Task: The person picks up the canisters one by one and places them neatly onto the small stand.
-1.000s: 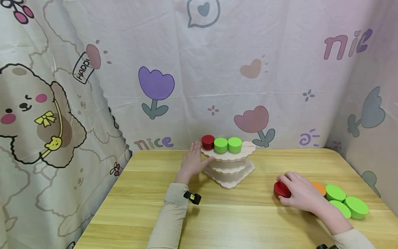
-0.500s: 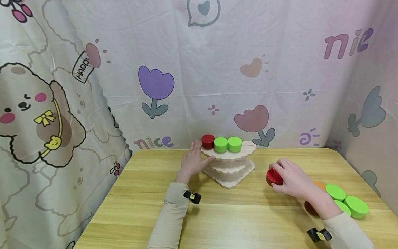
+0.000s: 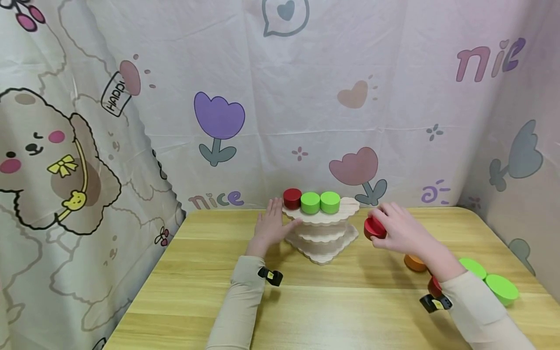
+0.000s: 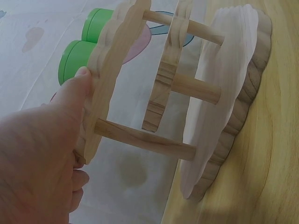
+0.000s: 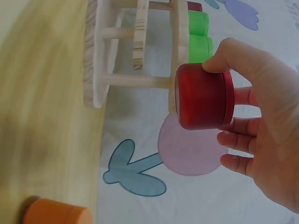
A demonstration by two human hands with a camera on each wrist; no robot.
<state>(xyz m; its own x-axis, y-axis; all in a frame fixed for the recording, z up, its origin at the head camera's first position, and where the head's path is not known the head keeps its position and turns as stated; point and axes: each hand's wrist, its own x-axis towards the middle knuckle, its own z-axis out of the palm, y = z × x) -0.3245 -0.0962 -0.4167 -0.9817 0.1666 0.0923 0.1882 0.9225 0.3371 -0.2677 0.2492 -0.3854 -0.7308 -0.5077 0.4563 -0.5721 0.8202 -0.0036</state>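
A pale wooden tiered stand (image 3: 321, 243) with scalloped boards stands at the back of the table. On its top board sit a dark red round block (image 3: 292, 199) and two green round blocks (image 3: 310, 203). My left hand (image 3: 269, 228) holds the left side of that top board, its thumb on the front edge in the left wrist view. Just right of the stand, my right hand (image 3: 400, 228) pinches a red round block (image 5: 203, 95) between thumb and fingers, raised above the table. The right wrist view shows this block overlapping the end of the top board.
On the right of the table (image 3: 315, 311) lie an orange round block (image 3: 414, 262), a red one (image 3: 435, 287) partly behind the right sleeve, and green ones (image 3: 501, 290). A printed curtain (image 3: 288, 97) hangs behind the table, with more cloth along both sides.
My right hand has carried the red block up and leftward from beside the other loose blocks to near the stand. More of the orange block shows now. The left hand stays put.
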